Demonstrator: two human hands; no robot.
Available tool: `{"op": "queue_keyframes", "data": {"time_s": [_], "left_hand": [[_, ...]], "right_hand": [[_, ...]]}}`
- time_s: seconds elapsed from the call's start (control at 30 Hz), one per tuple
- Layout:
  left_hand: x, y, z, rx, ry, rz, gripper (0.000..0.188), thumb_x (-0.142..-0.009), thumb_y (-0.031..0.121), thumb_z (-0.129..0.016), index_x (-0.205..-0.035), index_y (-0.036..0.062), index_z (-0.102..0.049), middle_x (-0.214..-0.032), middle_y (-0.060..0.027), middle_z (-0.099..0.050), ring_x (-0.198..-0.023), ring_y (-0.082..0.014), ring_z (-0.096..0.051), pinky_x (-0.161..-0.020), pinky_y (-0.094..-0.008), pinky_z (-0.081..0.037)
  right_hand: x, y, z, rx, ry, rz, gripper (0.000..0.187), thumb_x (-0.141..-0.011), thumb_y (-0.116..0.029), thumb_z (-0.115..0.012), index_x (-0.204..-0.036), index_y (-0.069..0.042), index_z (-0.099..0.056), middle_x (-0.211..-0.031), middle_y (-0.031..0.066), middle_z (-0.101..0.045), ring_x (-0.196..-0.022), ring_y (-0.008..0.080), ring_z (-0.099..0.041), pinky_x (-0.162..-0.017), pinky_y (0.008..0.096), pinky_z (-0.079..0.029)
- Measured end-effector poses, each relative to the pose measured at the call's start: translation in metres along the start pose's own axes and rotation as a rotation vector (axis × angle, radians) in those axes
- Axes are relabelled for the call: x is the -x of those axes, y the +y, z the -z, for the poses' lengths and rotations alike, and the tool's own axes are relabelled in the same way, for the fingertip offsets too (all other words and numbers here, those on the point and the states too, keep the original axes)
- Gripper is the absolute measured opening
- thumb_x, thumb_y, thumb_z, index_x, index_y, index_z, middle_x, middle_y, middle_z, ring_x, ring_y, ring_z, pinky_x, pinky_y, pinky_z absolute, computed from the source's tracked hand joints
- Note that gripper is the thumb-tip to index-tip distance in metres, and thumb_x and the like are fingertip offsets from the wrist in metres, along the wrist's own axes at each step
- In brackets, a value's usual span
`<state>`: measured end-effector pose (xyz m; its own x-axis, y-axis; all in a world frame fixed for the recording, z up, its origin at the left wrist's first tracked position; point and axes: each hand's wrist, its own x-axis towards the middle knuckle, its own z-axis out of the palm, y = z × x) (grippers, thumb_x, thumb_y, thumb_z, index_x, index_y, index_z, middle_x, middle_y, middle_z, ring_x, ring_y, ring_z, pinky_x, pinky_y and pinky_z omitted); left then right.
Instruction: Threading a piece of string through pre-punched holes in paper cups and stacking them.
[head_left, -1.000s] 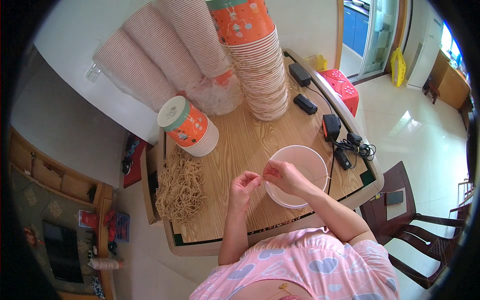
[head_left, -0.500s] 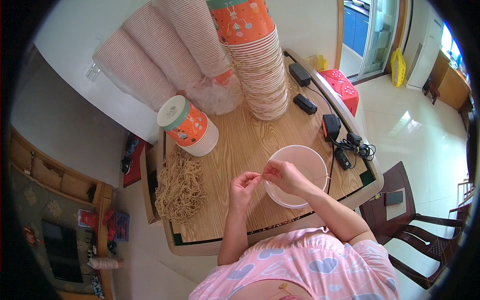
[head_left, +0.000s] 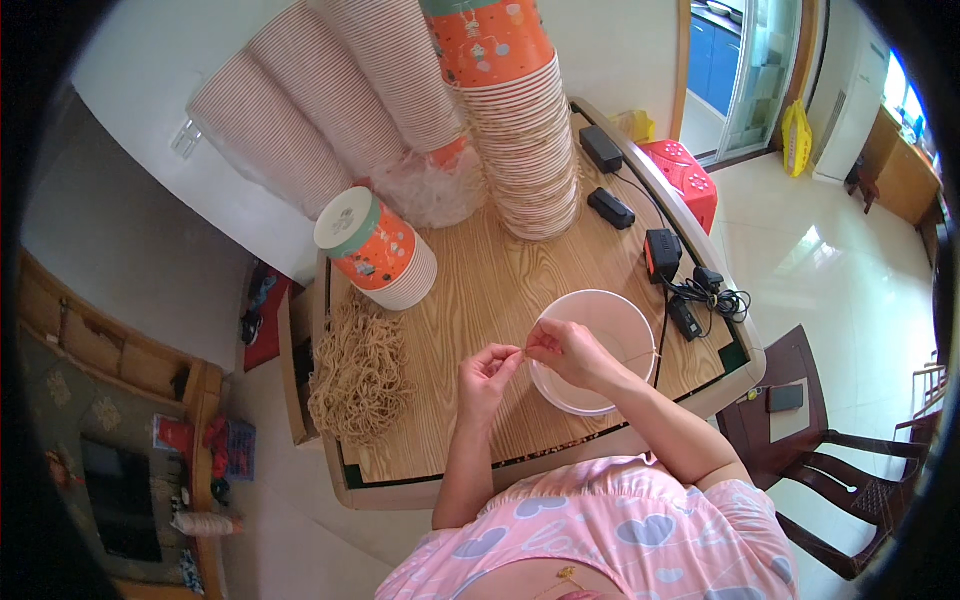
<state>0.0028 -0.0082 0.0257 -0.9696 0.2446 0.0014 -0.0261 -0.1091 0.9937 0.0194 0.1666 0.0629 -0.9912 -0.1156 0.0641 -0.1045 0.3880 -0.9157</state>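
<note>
A white round paper bucket (head_left: 622, 325) stands with its mouth up at the table's near right. My left hand (head_left: 486, 378) is closed in a pinch just left of its rim. Fingertip to fingertip with it, my right hand (head_left: 566, 350) pinches over the bucket's left side. Between the two hands the fingers hold a thin tan cord, mostly hidden by them. Another stretch of cord (head_left: 642, 355) shows at the bucket's right rim. A loose heap of tan cords (head_left: 360, 375) lies on the table to the left.
On the wooden table (head_left: 480, 290) stands a short stack of upturned orange buckets (head_left: 385, 250). Behind are a tall bucket stack (head_left: 525, 150) wound with cords and plastic-wrapped stacks (head_left: 330, 90). Black adapters and cables (head_left: 690, 290) line the right edge. A dark chair (head_left: 790, 410) stands at right.
</note>
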Motion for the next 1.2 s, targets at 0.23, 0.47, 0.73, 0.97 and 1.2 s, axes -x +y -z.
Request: {"op": "queue_keyframes", "data": {"time_s": [0.23,0.47,0.73,0.97,1.2], "left_hand": [[0.001,0.003,-0.005,-0.048,0.06,0.035,0.007,-0.084,0.002,-0.062,-0.089,-0.0005,-0.066,-0.079,-0.0001,-0.063,-0.068,-0.0042,-0.056,-0.061,-0.0167,-0.044],[0.0,-0.01,-0.001,0.184,0.037,0.04,0.011,-0.086,0.005,-0.06,-0.094,-0.0016,-0.064,-0.086,-0.0057,-0.066,-0.082,-0.0111,-0.062,-0.078,-0.0239,-0.049],[-0.003,-0.008,0.002,0.219,0.041,0.106,0.01,-0.086,0.008,-0.06,-0.092,0.0003,-0.062,-0.087,-0.0052,-0.066,-0.082,-0.0113,-0.062,-0.077,-0.0254,-0.049],[-0.004,-0.009,0.001,0.3,0.07,0.016,0.01,-0.086,0.008,-0.06,-0.093,0.0012,-0.06,-0.087,-0.005,-0.066,-0.083,-0.0114,-0.063,-0.076,-0.0238,-0.049],[-0.008,-0.004,-0.007,0.292,0.087,-0.042,0.008,-0.087,0.006,-0.059,-0.092,-0.0001,-0.06,-0.085,-0.0052,-0.066,-0.08,-0.0105,-0.063,-0.075,-0.0241,-0.05]], "right_hand": [[-0.001,-0.003,-0.002,0.058,0.005,0.022,0.013,-0.081,-0.012,-0.064,-0.088,-0.001,-0.06,-0.075,0.0098,-0.064,-0.069,0.0177,-0.061,-0.065,0.0307,-0.048],[-0.004,-0.004,-0.006,0.011,-0.029,-0.026,0.012,-0.084,-0.01,-0.059,-0.09,0.0,-0.056,-0.076,0.0091,-0.063,-0.066,0.0156,-0.058,-0.061,0.0298,-0.048],[-0.015,-0.024,0.016,0.387,0.048,0.207,0.019,-0.082,-0.009,-0.06,-0.101,-0.006,-0.058,-0.091,0.0099,-0.061,-0.084,0.0232,-0.058,-0.074,0.0348,-0.046],[-0.034,-0.02,0.036,0.856,-0.138,0.388,0.019,-0.078,-0.014,-0.063,-0.096,-0.011,-0.06,-0.096,0.0087,-0.06,-0.096,0.0271,-0.055,-0.081,0.0406,-0.042],[-0.014,-0.018,0.047,0.756,-0.087,0.209,0.011,-0.08,-0.014,-0.061,-0.085,-0.005,-0.06,-0.08,0.0119,-0.063,-0.084,0.0313,-0.061,-0.073,0.0408,-0.047]]}}
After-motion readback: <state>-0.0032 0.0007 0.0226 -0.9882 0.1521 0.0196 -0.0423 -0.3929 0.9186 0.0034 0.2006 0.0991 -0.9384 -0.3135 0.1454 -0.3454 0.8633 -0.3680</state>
